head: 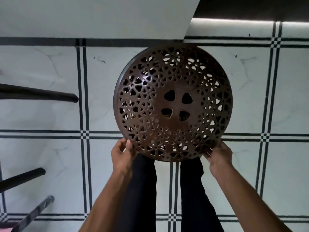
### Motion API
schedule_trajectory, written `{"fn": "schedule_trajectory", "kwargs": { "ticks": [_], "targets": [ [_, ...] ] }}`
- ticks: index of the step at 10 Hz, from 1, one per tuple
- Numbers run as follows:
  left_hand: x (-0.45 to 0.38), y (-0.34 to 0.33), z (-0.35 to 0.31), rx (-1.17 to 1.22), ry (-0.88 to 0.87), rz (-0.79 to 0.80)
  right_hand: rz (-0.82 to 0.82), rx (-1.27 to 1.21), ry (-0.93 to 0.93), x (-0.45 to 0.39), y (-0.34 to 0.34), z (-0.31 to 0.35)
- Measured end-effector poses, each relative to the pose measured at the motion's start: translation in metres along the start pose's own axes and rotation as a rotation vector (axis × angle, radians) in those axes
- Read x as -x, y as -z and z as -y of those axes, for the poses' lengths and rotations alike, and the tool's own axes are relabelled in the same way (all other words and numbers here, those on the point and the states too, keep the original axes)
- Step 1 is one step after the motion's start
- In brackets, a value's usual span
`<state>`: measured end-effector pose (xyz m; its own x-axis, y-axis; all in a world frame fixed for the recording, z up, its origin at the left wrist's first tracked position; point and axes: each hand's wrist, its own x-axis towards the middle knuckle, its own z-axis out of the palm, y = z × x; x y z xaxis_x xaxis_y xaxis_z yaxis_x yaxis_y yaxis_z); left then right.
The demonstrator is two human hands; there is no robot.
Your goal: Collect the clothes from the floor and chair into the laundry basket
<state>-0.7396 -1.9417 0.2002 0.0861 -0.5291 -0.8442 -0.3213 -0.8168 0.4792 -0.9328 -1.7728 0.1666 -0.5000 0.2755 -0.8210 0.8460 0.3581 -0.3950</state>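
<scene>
On the tiled floor (pixel 50 156), straight ahead of the person's legs, stands a round brown laundry basket (pixel 173 102) topped by a pierced lid. It lies directly beyond both hands, centred between them, so neither is clearly nearer. The left hand (pixel 121 156) curls its fingers against the lid's near-left rim; the right hand (pixel 219 155) grips the near-right rim, fingers partly closed. Being round, the basket has no long axis to favour; the coming move likely turns on lifting the lid evenly from the near edge. Through the lid's holes the inside is too dark to tell whether clothes lie there. No clothes show on the floor. Dark chair legs (pixel 38 95) enter from the left, the chair itself cut off. A pale wall (pixel 100 15) stands just beyond the basket, a dark gap to the far right.
</scene>
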Motion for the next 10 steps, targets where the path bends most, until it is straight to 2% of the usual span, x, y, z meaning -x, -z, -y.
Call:
{"fn": "schedule_trajectory", "kwargs": {
  "ticks": [2,4,6,7,8,9,10],
  "targets": [
    [-0.030,-0.021,-0.032,-0.034,-0.084,-0.015,0.090,-0.003,0.074,-0.004,-0.026,0.049],
    [-0.055,-0.048,-0.076,-0.038,-0.034,0.050,0.134,0.000,0.103,-0.019,-0.055,0.119],
    [-0.066,-0.057,-0.090,-0.077,-0.109,0.038,0.191,0.071,0.143,-0.031,-0.060,0.140],
    [-0.064,-0.047,-0.083,-0.213,-0.187,-0.008,0.188,0.109,0.177,-0.027,-0.053,0.137],
    [-0.046,-0.036,-0.072,-0.404,-0.319,-0.091,0.081,0.230,0.349,-0.015,-0.044,0.131],
    [-0.007,-0.031,-0.059,-0.535,-0.432,-0.127,0.076,0.464,0.653,0.010,-0.026,0.124],
    [0.051,-0.033,-0.056,-0.612,-0.565,-0.160,0.164,0.644,0.926,0.053,0.001,0.131]
  ]
}}
